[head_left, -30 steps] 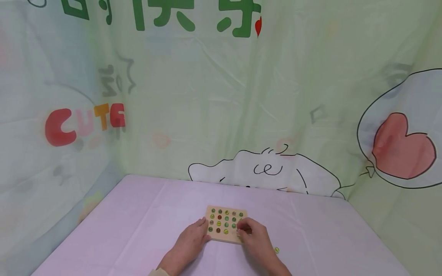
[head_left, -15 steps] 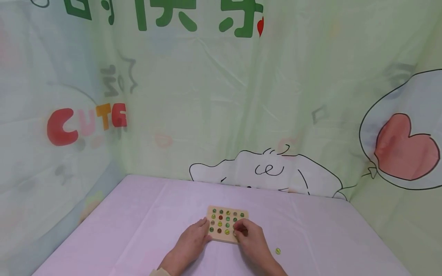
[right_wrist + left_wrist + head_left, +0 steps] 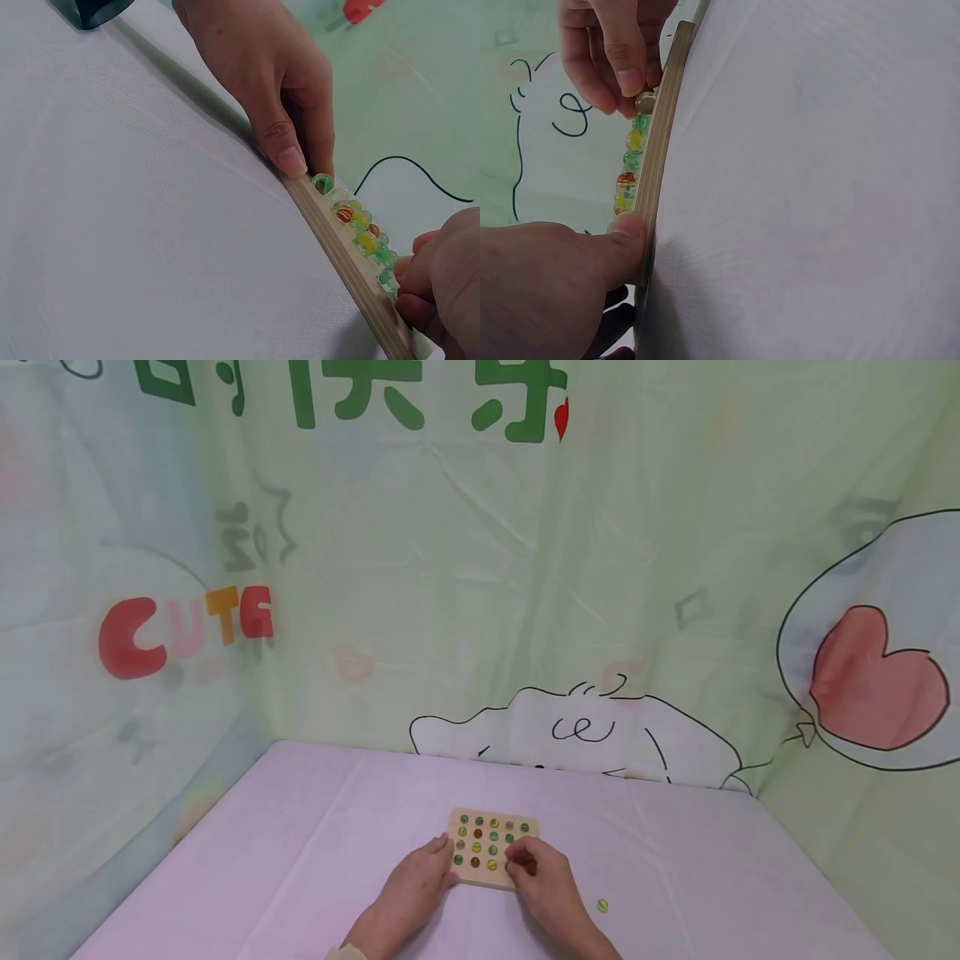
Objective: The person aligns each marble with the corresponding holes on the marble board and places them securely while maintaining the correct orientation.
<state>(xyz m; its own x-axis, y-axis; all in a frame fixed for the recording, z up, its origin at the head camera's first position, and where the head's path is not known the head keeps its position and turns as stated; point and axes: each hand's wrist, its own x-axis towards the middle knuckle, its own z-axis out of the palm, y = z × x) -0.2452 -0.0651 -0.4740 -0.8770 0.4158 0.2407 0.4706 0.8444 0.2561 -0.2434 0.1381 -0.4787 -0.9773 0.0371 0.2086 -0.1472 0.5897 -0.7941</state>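
Observation:
A square wooden board point(image 3: 480, 878) lies on the table with rows of glass marbles point(image 3: 476, 847) in its holes, in green, yellow, red-brown and clear. My left hand point(image 3: 417, 881) grips the board's left edge, its thumb point(image 3: 626, 229) on the near side. Over the board's front right part, my right hand point(image 3: 549, 878) pinches a marble between thumb and fingertips at a hole. That pale marble point(image 3: 645, 103) shows under the fingertips in the left wrist view. The right hand hides the board's right side. Right of this hand, a loose yellow-green marble point(image 3: 603, 906) lies on the table.
A pale pink cloth covers the table point(image 3: 337, 810). Printed curtains point(image 3: 465, 568) stand behind it and along both sides. A dark rounded object point(image 3: 94, 11) shows at the top left corner of the right wrist view.
My right hand has shifted slightly left along the board's front row with the marble, lowering it at a hole. The left hand and the board have stayed in place.

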